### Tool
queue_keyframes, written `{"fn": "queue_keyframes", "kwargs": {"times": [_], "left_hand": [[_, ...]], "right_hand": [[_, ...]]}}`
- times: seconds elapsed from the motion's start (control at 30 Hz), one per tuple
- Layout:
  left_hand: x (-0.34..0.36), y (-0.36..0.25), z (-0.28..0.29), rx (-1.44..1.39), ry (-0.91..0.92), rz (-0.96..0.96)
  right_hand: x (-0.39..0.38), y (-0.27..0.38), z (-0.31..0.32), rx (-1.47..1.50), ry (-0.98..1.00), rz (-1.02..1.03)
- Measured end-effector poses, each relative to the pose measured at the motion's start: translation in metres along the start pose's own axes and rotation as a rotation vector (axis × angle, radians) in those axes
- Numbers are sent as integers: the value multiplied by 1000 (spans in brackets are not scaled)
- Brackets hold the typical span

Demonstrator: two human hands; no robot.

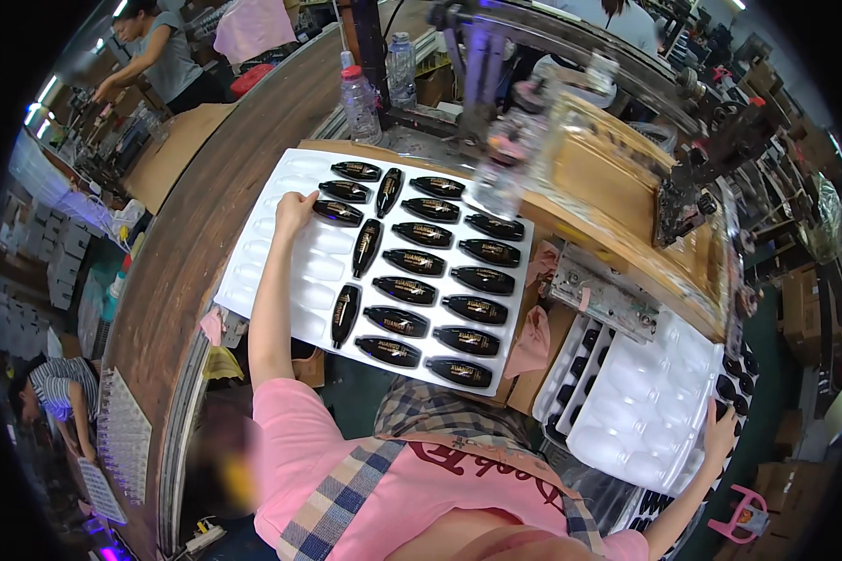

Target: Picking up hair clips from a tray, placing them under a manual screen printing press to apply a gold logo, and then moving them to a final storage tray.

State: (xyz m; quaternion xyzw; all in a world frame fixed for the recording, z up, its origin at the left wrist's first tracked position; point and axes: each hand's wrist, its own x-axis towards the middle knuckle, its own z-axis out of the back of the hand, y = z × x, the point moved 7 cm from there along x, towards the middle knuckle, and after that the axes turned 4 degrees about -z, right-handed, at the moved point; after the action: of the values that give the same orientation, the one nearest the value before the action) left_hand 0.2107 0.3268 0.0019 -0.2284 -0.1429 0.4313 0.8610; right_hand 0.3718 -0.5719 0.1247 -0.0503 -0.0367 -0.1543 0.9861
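My left hand point(293, 210), fingers curled, is at the left end of a black oblong piece point(338, 211) in a white moulded tray point(262, 243); what it grips, if anything, is unclear. The tray holds several glossy black pieces with gold print, some lying lengthwise, some crosswise; its left side shows bare pockets. At lower right my right hand point(719, 428) is closed on the edge of another white tray point(641, 393), which lies over trays of black pieces point(571, 374).
A machine with a wooden frame point(608, 168) fills the upper right, blurred in part. Bottles point(360, 103) stand behind my tray. A long dark bench point(168, 252) runs down the left. Co-workers point(164, 65) are at upper left, lower left point(61, 393) and top. Pink cloths point(533, 341) lie beside the tray.
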Motion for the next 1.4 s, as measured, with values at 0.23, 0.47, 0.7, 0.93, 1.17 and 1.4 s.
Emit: {"fn": "queue_keyframes", "kwargs": {"times": [0.23,0.47,0.7,0.93,1.17,1.4], "left_hand": [[-57,-142,17,-103,-392,-568],[-179,-340,-55,-335,-152,-1067],[-171,-423,-57,-854,388,-936],[-121,-312,1,-1164,348,-611],[-67,-82,52,-956,-183,-344],[-66,33,19,-887,-271,-68]], "right_hand": [[-8,-7,9,749,-155,160],[-36,142,52,1134,11,518],[-61,255,74,1132,236,675],[-95,328,74,778,120,911],[-82,250,76,713,15,842],[41,68,14,-41,-34,149]]}}
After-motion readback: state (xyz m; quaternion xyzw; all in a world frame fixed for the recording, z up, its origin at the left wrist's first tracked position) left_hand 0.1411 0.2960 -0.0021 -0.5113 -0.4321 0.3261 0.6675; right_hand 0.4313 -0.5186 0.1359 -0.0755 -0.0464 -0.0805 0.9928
